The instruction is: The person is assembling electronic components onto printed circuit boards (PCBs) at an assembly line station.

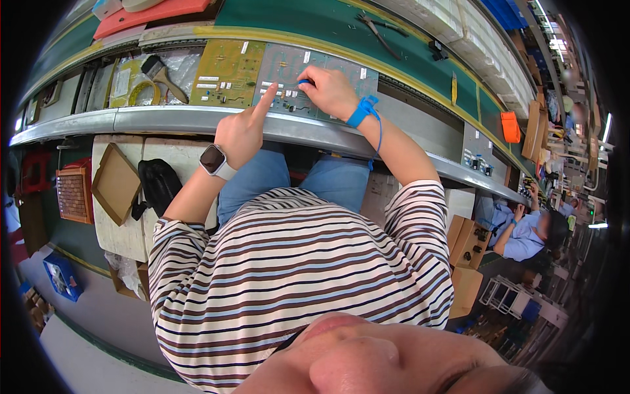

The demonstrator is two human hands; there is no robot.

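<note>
A grey circuit board (348, 71) lies before me on the line, with white and small coloured parts on it. My right hand (331, 93) is over its middle, thumb and fingers pinched on a small blue component (304, 82) of a kind I cannot make out. A blue wrist strap (363, 111) with a cord circles that wrist. My left hand (241, 134) reaches its index finger to the board's left part, by the white connectors; its other fingers are curled and nothing shows in them. Against the grey board's left side lies a yellowish circuit board (226, 62) with similar parts.
A metal rail (170, 118) runs along the near edge. Left of the boards are a brush (164, 79) and a yellow tape roll (144, 93). Pliers (380, 36) lie on the green surface beyond. A co-worker (522, 230) sits farther right. An open cardboard box (116, 184) is at my left.
</note>
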